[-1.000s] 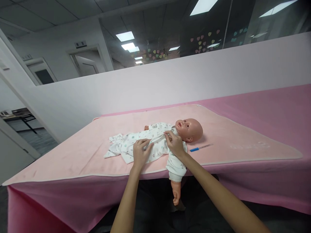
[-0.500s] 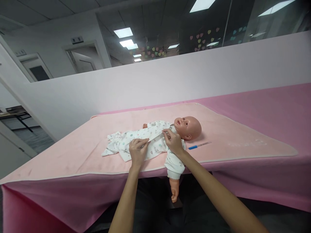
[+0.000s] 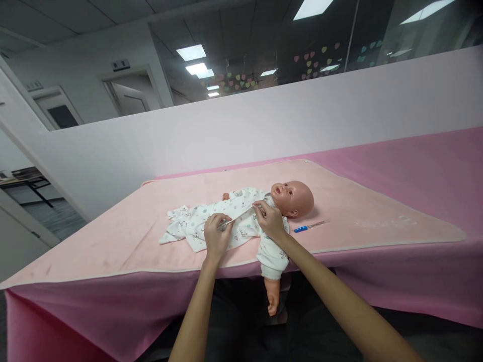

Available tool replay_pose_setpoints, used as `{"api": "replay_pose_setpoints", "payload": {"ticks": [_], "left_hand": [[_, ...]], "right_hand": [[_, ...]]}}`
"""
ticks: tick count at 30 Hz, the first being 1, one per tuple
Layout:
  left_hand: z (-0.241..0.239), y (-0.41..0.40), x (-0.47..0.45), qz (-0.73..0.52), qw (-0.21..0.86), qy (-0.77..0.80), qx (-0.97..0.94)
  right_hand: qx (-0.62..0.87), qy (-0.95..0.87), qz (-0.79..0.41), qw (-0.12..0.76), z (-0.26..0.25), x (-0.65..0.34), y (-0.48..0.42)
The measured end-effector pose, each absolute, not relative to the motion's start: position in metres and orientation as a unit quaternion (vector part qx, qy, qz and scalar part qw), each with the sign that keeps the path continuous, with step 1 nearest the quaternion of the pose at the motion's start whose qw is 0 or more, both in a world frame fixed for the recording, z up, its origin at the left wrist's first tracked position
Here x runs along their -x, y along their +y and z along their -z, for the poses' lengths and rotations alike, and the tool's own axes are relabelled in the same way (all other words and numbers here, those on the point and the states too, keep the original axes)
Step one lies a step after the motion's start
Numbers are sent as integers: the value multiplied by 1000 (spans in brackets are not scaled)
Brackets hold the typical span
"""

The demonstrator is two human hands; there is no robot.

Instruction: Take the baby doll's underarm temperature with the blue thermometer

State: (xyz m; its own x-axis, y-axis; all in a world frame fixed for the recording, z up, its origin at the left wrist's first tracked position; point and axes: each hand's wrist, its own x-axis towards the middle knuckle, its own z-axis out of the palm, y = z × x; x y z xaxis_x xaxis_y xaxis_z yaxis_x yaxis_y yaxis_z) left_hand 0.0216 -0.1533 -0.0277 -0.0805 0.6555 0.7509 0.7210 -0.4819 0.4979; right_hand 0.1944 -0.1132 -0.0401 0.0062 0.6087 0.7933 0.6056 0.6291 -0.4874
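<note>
My left hand (image 3: pixel 217 239) and right hand (image 3: pixel 271 221) are pinching the front edge (image 3: pixel 241 213) of the outfit (image 3: pixel 244 232), which is covering the doll (image 3: pixel 299 198) and probably feeling light, soft (that edge is likely gripping best)

Beyond my grip, a white partition wall (image 3: pixel 245 130) is spanning the view from left to right. Above it, a dark window (image 3: pixel 241 35) is rising; on its glass, heart-shaped stickers (image 3: pixel 296 59) in pink, yellow and blue-green are clustering, and rectangular light panels (image 3: pixel 190 53) are glowing. Up and to the left of my grip, I am viewing an open door (image 3: pixel 130 98) beneath a small sign (image 3: pixel 121 65), with a second door (image 3: pixel 62 115) standing farther left under a grey tiled ceiling (image 3: pixel 56 15). Well left of my grip, a side table (image 3: pixel 30 183) on dark legs is standing over a grey floor (image 3: pixel 60 208). Beneath my grip, a pink-draped table (image 3: pixel 113 306) is extending to both sides.
</note>
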Motion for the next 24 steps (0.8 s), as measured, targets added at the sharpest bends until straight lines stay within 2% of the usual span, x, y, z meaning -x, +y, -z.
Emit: {"api": "replay_pose_setpoints", "payload": {"ticks": [8,19,24], "left_hand": [[28,-155,-22,542,-12,-529,654],[27,-155,-19,571,44,-569,589],[30,-152,-12,586,47,-596,548]], "right_hand": [[429,-705,-1,565,40,-194,-113],[467,-671,34,575,41,-194,-109],[508,-601,68,613,39,-206,-116]]}}
